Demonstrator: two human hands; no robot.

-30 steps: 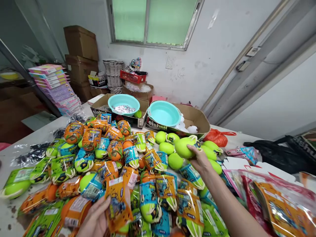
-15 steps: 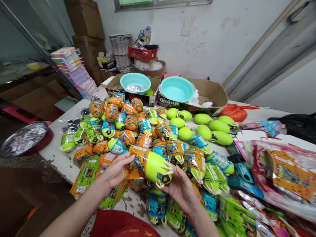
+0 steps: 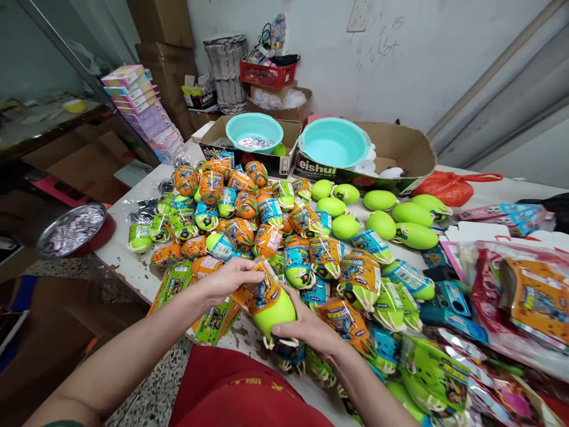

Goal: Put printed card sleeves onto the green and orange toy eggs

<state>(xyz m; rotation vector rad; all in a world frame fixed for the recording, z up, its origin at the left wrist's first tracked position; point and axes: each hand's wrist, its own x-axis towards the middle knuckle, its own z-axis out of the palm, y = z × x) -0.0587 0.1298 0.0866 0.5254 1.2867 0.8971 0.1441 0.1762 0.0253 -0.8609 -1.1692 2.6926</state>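
A lime-green toy egg [image 3: 278, 309] is held tilted over the near part of the table, its upper end inside an orange printed wrapper [image 3: 263, 289]. My left hand [image 3: 231, 280] pinches the wrapper's upper edge. My right hand [image 3: 306, 323] is closed around the egg's lower end, thumb across the front. Pale stringy strands hang under that end. Beyond and beside my hands lie many wrapped eggs, such as an orange one [image 3: 359, 274] and a blue one [image 3: 299, 261]. Flat green wrappers [image 3: 216, 323] lie in a stack left of the egg.
Bare green eggs [image 3: 381, 225] lie at the back right. Two turquoise basins [image 3: 335, 145] rest on cardboard boxes [image 3: 391, 148] at the table's far side. A metal bowl [image 3: 104, 234] of small packets stands at left. Plastic bags with orange wrappers [image 3: 540, 302] lie at right.
The egg has swung from lying nearly sideways to a steeper tilt, nearer my body. My right hand has moved from its tip to wrap its side. The view has shifted slightly.
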